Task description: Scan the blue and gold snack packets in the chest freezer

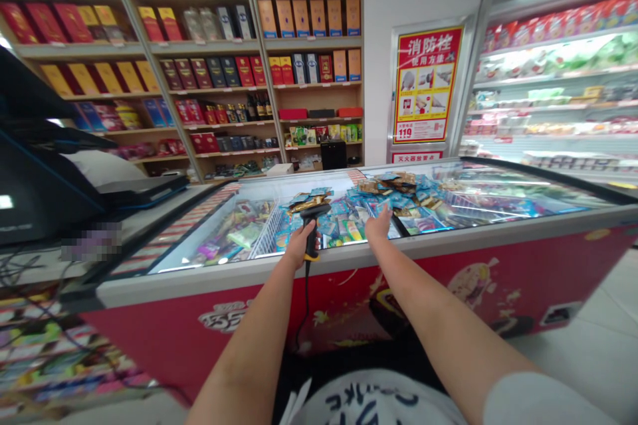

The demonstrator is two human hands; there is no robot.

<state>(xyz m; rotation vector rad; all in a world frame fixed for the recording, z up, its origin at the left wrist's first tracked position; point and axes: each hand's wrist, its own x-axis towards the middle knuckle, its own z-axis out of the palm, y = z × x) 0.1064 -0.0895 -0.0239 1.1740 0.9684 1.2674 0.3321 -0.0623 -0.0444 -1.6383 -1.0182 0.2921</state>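
My left hand (300,244) is closed round the grip of a black and yellow barcode scanner (311,239), its cable hanging down the freezer's front. Beyond the scanner's head lies a small heap of blue and gold packets (312,198) on the glass top. My right hand (379,224) reaches over the chest freezer (329,259), its fingers partly stretched out towards a larger pile of blue and gold packets (403,189). Nothing shows in that hand, though the far side of its fingers is hidden. Colourful packs (244,232) lie under the glass, beside a white wire basket wall (266,229).
On the left stands a counter with a dark checkout machine (44,172) and tangled cables (30,279). Shelves of boxed goods (194,73) line the back wall. A red and yellow poster (427,85) hangs beside a lit refrigerated display (553,93) on the right.
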